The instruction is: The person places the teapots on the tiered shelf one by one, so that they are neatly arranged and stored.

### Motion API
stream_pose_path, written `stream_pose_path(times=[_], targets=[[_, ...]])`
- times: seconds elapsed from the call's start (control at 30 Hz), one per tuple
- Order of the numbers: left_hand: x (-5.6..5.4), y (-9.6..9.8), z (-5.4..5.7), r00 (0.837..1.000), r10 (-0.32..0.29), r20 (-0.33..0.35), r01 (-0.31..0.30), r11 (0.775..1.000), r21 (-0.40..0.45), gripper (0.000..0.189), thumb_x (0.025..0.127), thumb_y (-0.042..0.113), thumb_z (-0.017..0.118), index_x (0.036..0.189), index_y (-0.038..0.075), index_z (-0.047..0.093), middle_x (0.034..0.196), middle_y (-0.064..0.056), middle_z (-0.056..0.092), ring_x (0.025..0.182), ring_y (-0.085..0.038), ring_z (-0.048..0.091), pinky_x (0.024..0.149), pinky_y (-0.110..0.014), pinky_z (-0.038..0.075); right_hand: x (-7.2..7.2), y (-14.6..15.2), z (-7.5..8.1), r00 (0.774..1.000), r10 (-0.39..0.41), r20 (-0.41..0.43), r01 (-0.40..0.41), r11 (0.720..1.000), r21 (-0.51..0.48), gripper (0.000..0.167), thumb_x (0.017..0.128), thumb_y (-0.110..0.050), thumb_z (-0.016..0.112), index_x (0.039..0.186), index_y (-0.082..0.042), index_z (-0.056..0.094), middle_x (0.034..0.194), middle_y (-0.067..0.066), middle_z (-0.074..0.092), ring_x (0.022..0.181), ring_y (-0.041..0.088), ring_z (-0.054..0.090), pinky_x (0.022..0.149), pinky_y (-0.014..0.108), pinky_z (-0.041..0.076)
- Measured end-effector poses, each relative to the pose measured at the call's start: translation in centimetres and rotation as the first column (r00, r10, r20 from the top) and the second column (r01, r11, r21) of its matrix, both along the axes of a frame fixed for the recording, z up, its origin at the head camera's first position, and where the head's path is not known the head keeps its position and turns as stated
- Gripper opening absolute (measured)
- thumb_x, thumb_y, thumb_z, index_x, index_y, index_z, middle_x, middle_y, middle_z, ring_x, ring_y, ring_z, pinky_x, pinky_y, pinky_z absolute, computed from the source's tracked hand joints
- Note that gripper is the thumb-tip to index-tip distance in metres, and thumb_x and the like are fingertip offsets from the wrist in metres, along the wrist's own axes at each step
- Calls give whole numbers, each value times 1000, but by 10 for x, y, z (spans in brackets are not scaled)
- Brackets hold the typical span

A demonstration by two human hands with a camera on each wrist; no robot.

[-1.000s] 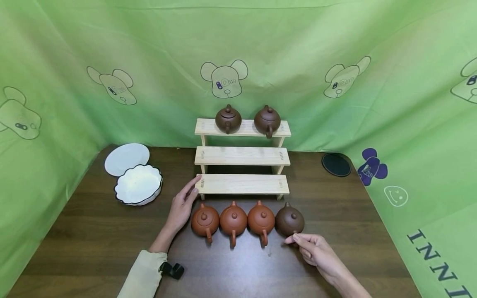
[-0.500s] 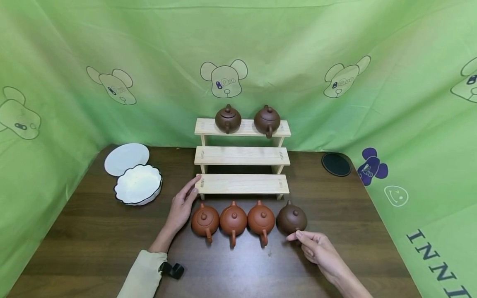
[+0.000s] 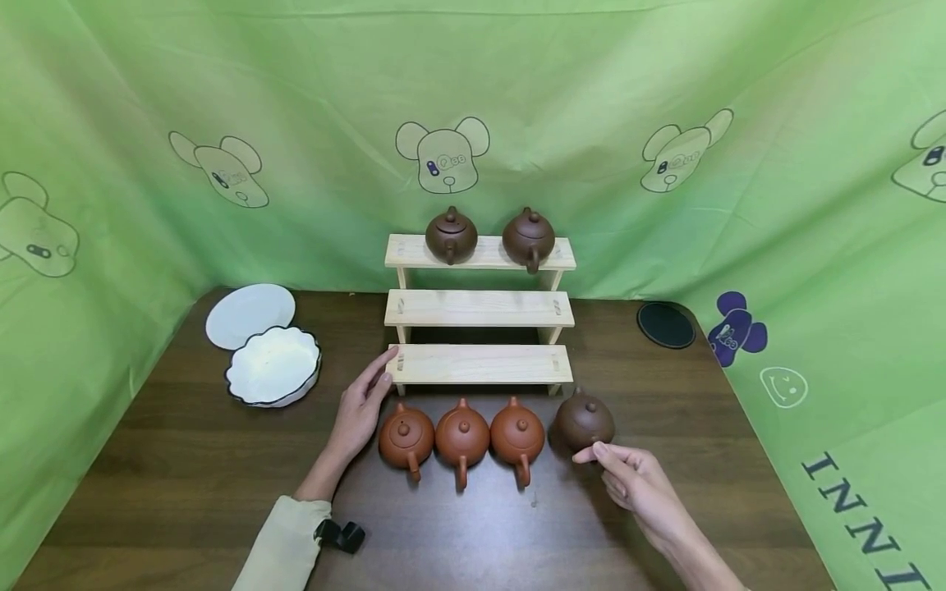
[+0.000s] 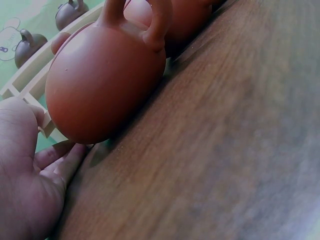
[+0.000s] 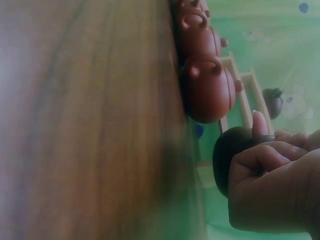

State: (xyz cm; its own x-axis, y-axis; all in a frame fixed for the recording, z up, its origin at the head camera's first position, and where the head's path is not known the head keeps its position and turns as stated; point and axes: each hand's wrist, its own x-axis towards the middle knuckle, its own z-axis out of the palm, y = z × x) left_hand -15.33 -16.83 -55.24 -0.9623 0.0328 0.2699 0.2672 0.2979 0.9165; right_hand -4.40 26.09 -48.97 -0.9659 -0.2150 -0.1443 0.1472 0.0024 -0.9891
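Pale wood made up the three-tier stand point(image 3: 479, 309), and in front of its right end a dark brown teapot point(image 3: 585, 420) hung just clear of the table point(image 3: 473, 542), its spout turned toward the stand and its lid on. The right hand point(image 3: 639, 488) was clamped on that pot's handle, thumb and fingers pinched together around it on the side away from the stand.

At the stand's left end, the left hand point(image 3: 360, 414) rested against the lowest tier, its fingers extended and relaxed, with thumb and index finger apart and nothing gripped between them. A pale sleeve point(image 3: 281, 546) and a black strap point(image 3: 340, 535) showed on that arm.

Directly before the stand, three orange-red teapots point(image 3: 462, 437) stood upright on the table in a close row, spouts toward the stand and handles away from it. On the stand's top tier sat two brown lidded teapots point(image 3: 452, 236), one left of its middle and one nearer its right end.

Left of the stand lay a white oval plate point(image 3: 250, 316), with a dark-rimmed scalloped bowl point(image 3: 273, 365) just nearer the person. Well to the stand's right lay a black round mat point(image 3: 667, 325). Green cloth point(image 3: 332, 74) hung behind the stand.
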Motion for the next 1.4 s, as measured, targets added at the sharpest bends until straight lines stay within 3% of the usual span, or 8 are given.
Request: stream_pose_path(times=[0.07, 0.2, 0.5, 0.73, 0.9, 1.23, 1.33, 1.4], targets=[[-2, -1, -5, 1000, -4, -20, 4, 1000, 0, 45, 119, 29, 54, 164, 24, 59, 166, -6, 57, 147, -21, 56, 110, -24, 46, -2, 0, 2, 1000, -16, -6, 16, 1000, 5, 36, 119, -14, 51, 108, -4, 83, 62, 12, 15, 54, 31, 8, 46, 42, 7], [-6, -4, -14, 1000, -4, -20, 4, 1000, -2, 45, 119, 33, 54, 164, 29, 58, 166, 0, 57, 145, -14, 57, 107, -19, 46, -4, -1, 8, 999, -27, -38, 28, 1000, 2, 38, 120, -14, 49, 107, -9, 85, 61, 12, 15, 54, 31, 8, 46, 43, 7], [2, 1, 6, 1000, -4, -17, 4, 1000, 7, 45, 119, 30, 54, 163, 25, 59, 166, -6, 57, 147, -20, 55, 108, -16, 42, -12, -4, 23, 992, -55, -116, 56, 998, -2, 38, 120, -14, 48, 107, -6, 83, 60, 11, 16, 53, 31, 10, 45, 42, 10], [-1, -1, 0, 999, -9, -42, 10, 1000, 18, 44, 119, 31, 54, 163, 25, 60, 165, -6, 58, 147, -20, 57, 108, -20, 46, -16, -14, 28, 987, -52, -155, 44, 997, -60, 39, 120, -12, 48, 106, -10, 84, 60, 9, 16, 53, 29, 9, 46, 43, 7], [0, 1, 5, 1000, -11, -17, 11, 1000, 15, 45, 119, 31, 54, 163, 24, 59, 166, -8, 57, 148, -24, 55, 110, -21, 44, -18, -25, 28, 981, -46, -187, 27, 994, -103, 42, 120, -10, 46, 106, -16, 84, 59, 9, 16, 53, 29, 9, 48, 45, 5], [-11, -6, -21, 999, -19, -35, 20, 999, 29, 44, 119, 32, 55, 163, 28, 59, 165, -3, 58, 145, -13, 58, 108, -19, 49, -34, -42, 37, 985, -15, -175, 8, 999, -39, 35, 119, -17, 53, 109, -9, 85, 61, 6, 22, 55, 26, 15, 48, 43, 12], [-10, -5, -20, 1000, -16, -21, 16, 999, 29, 44, 119, 35, 55, 162, 32, 60, 165, 1, 58, 143, -8, 58, 107, -17, 49, -40, -47, 39, 985, 6, -171, -10, 1000, -18, 34, 119, -18, 54, 109, -9, 85, 61, 4, 25, 56, 25, 17, 48, 42, 14], [-7, -4, -13, 999, -19, -31, 20, 999, 37, 44, 119, 33, 55, 163, 28, 60, 165, -4, 58, 144, -12, 59, 107, -18, 49, -44, -50, 41, 986, 20, -166, -22, 1000, -8, 34, 119, -19, 55, 108, -11, 86, 60, 1, 26, 55, 23, 18, 48, 41, 14]])
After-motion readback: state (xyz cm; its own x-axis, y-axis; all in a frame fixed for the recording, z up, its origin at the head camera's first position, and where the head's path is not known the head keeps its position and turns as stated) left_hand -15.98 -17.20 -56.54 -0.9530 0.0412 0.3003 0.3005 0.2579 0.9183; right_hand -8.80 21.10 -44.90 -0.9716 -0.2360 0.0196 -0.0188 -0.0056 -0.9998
